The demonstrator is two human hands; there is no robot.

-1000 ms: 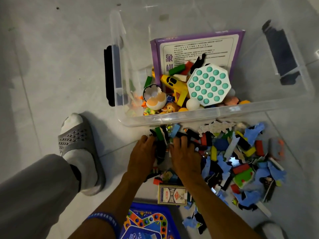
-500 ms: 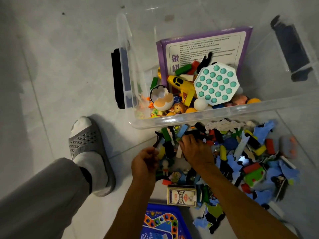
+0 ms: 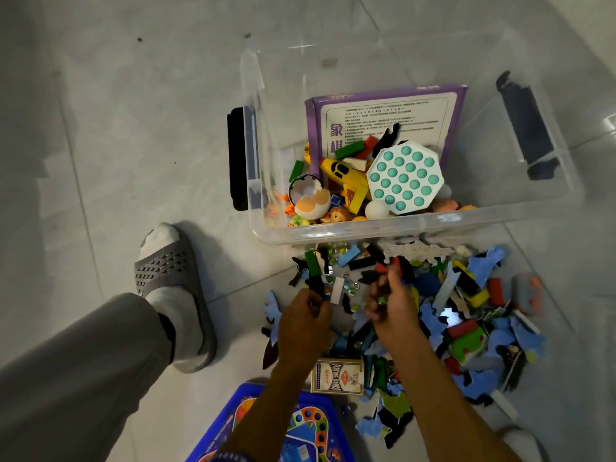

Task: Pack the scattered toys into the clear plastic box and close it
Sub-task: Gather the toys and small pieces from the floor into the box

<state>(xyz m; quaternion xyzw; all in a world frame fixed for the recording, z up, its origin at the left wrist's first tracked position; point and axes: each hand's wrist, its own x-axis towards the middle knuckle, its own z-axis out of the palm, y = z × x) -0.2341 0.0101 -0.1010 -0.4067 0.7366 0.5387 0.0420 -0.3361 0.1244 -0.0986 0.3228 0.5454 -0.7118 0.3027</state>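
A grey slipper (image 3: pixel 173 295) stands left of the clear box (image 3: pixel 416 225), which sits open and partly filled. Just below the box, the left hand (image 3: pixel 305 323) curls around small dark pieces; the right hand (image 3: pixel 395 303) pinches marbles among the scattered toys (image 3: pixel 466 315). A card pack (image 3: pixel 337 376) and blue game board (image 3: pixel 300 428) lie below.

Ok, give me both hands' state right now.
Left hand: curled round a dark toy piece.
Right hand: curled round small toys, marbles among them.
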